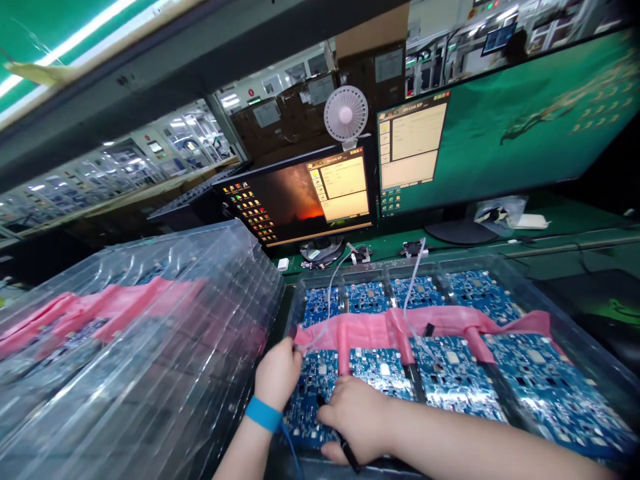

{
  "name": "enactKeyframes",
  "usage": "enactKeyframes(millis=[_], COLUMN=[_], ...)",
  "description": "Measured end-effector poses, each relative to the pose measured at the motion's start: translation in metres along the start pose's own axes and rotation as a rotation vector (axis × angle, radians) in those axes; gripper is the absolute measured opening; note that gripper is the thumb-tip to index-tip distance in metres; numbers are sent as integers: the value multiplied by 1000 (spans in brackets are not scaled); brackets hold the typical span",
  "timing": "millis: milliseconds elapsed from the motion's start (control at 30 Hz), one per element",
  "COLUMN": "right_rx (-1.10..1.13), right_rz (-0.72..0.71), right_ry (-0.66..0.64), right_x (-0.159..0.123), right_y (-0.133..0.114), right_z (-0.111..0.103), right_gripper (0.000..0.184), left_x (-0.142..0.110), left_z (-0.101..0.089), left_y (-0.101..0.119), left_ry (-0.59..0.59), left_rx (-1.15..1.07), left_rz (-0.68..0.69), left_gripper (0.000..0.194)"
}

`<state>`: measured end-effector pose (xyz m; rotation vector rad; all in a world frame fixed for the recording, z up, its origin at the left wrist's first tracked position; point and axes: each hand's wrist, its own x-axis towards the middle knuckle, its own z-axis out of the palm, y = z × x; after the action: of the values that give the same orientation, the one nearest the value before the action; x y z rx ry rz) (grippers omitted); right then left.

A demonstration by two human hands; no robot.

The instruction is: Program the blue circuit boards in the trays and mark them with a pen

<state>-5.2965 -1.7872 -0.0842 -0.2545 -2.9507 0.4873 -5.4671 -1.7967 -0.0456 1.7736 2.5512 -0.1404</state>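
Note:
My left hand (277, 375), with a blue wrist strap (263, 414), is at the left edge of a clear plastic tray (565, 293). Its fingers are closed at the end of a thin white cable (330, 293), beside the pink strip (367, 331); the fingertips are partly hidden. My right hand (361, 415) grips a slim black pen (347, 452) above the front-left boards. Blue circuit boards (455, 380) lie in two rows in the tray, with the pink strip across them. A second white cable (413, 283) runs down onto a board right of centre.
Stacked clear trays (215, 347) with pink strips rise on the left. Two monitors (295, 200) stand behind the tray, with a small white fan (345, 115) on top. Small cable-end devices (359, 254) lie on the green bench (390, 248). A black mouse (613, 343) is at the right.

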Motion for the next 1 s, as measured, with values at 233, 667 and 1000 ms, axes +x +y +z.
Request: enactKeyframes(millis=[233,667,1000], right_rx=[70,194,220], right_rz=[6,-17,-18], right_ry=[30,40,51], right_x=[-2,-5,-5], right_y=[5,13,14], right_z=[6,6,6], right_gripper=[36,35,35], left_x=[101,154,155], left_z=[-13,26,26], left_y=[15,7,9], left_ry=[84,-36,-62], left_rx=[-20,30,49], left_rz=[105,162,156], left_gripper=[20,22,25])
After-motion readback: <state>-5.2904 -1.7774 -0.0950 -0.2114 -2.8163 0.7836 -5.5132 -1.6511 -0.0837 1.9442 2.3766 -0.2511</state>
